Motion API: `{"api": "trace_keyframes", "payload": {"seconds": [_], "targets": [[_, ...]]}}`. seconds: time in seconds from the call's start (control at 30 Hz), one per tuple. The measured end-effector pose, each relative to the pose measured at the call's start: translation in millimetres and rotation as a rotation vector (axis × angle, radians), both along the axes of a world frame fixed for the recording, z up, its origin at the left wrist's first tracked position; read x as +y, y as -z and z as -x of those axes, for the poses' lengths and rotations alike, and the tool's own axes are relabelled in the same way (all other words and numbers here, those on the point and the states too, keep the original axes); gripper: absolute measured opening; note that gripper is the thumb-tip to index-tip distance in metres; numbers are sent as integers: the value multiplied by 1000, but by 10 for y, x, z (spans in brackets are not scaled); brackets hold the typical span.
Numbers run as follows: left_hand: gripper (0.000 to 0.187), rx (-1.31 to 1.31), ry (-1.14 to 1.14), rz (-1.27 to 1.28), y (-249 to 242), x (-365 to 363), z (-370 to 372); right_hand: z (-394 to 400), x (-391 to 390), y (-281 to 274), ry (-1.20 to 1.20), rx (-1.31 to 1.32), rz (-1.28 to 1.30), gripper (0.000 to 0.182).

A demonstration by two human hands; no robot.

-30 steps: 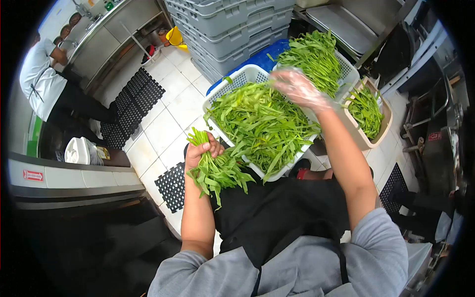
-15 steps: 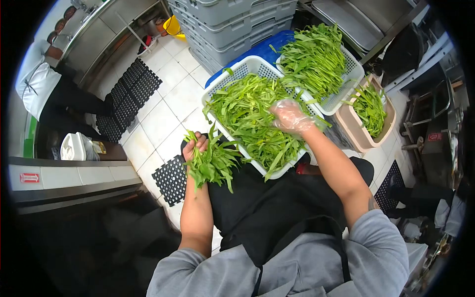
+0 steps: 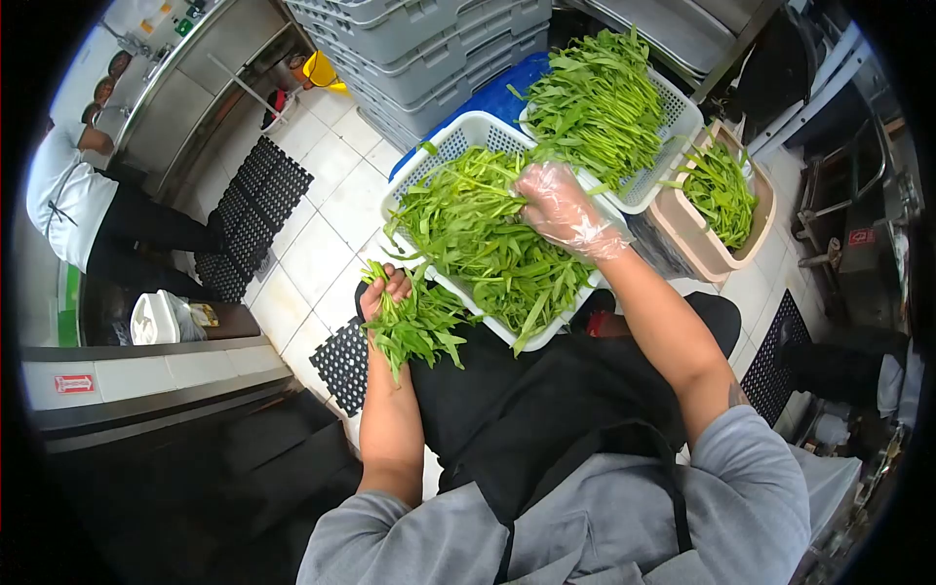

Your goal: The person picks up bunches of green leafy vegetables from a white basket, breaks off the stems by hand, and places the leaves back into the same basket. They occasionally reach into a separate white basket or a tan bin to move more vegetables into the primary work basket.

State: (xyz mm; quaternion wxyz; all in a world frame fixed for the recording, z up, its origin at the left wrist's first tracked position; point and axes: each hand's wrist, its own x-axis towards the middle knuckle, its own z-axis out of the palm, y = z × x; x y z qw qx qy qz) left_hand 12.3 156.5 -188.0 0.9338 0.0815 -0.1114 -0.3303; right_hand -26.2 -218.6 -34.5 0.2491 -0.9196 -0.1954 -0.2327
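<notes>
Hands: you have two at work. Your left hand is bare; your right hand wears a clear plastic glove.
Left grip: your fingers are closed round one bunch of greens, pinched at the stem ends.
Bunch direction: the stems sit up in your fist and the leaves hang down and to your right, toward your apron. Its long axis runs on a slant from your fist down to the leaf tips.
Bunch place: it hangs over your lap, just beside the near corner of the white basket, above the floor's edge.
Right grip: your gloved hand lies curled on the pile of loose greens in that basket. You cannot tell from here whether the fingers have closed on any stalks.
Containers of greens: three. The white basket nearest you, a second white basket behind it heaped with greens, and a beige bin to the right, part filled.
Loose greens' lie: mostly lengthwise along the near basket, from its far left corner toward your knees.
Crates: a stack of grey crates beyond the baskets, with one blue crate beneath the near basket.
Floor mats: two black ones show, one at left, one under your left arm.
Other people: one person in a white top stands at the steel counter, well apart from you.
</notes>
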Motion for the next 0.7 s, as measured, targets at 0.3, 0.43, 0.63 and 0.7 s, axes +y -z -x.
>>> {"api": "trace_keyframes", "payload": {"seconds": [0.3, 0.43, 0.63, 0.7], "targets": [[24, -10, 35, 17, -90, -48, 75, 224, -60, 454, 132, -63, -123, 36], [25, -18, 35, 9, -81, -40, 67, 407, -112, 529, -15, 396, 33, 41], [24, -21, 49, -1, -74, -46, 29, 268, -152, 11, 1, 468, 43, 36], [24, -5, 65, 2, -87, -49, 31, 140, -183, -223, -12, 396, 27, 34]]}}
